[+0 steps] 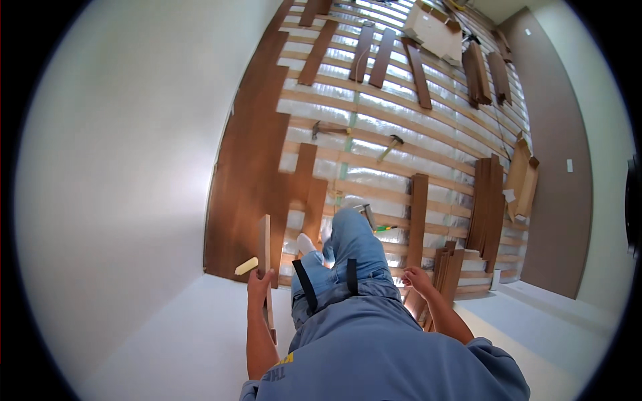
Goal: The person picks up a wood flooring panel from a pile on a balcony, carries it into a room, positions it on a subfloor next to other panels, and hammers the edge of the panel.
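The left hand (259,286) is clamped around a narrow brown floorboard (265,257) held on edge, which rises above the fist and runs down below it; a small pale wood block (246,266) lies just beyond and to the left of that hand. The right hand (418,279) rests with fingers curled on the top of a leaning bundle of short boards (448,267). Farther out past both hands, two hammers (390,147) lie on the batten-and-foil subfloor (374,127), with a tall stack of planks (487,207) to the right.
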A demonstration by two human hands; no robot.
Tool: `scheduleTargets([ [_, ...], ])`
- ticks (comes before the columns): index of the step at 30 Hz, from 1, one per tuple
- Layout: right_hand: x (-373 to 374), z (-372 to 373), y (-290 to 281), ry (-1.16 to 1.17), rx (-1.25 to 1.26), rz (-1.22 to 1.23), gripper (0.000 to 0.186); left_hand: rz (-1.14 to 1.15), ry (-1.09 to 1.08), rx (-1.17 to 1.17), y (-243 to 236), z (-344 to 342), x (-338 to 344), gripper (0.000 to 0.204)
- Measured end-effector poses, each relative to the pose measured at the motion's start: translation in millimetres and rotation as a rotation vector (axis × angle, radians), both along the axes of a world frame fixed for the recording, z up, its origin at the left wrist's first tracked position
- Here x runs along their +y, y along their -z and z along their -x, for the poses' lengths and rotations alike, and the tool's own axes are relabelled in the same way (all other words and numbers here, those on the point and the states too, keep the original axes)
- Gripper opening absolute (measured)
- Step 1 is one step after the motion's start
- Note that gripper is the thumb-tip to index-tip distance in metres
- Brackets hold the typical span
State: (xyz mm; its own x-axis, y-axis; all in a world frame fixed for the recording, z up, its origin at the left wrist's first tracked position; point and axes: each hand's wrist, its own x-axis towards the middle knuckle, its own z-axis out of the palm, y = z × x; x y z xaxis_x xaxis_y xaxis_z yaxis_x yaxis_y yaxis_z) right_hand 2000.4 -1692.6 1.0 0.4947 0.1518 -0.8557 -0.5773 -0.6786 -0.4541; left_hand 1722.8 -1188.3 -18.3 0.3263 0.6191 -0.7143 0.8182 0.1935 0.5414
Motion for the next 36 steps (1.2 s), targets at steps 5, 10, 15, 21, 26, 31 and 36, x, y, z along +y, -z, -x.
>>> scheduleTargets([
  [5, -1, -51, -4, 0.087, 0.003, 0.080, 0.026, 0.033, 0.063, 0.024, 11, -46, 15, 0.078],
  [10, -6, -131, 10, -0.118, 0.132, 0.203, 0.022, -0.098, 0.040, 0.020, 36, -111, 18, 0.068],
  [15, 23, -326, 38, -0.269, 0.163, 0.214, 0.021, 0.016, -0.051, 0.111, 76, -208, -5, 0.062],
  [21, 158, -658, 119, -0.895, -0.194, 0.225, 0.022, 0.003, -0.187, 0.152, 71, -376, -41, 0.067],
  [26, 295, -798, 188, -1.178, -0.283, 0.156, 0.027, -0.016, -0.142, 0.304, 63, -477, -41, 0.069],
  [31, 359, -807, 240, -1.275, -0.252, 0.075, 0.029, 0.013, -0.239, 0.313, 77, -513, -56, 0.070],
  [36, 368, -779, 287, -1.298, -0.130, 0.087, 0.028, -0.205, -0.172, 0.292, 128, -543, -53, 0.079],
])
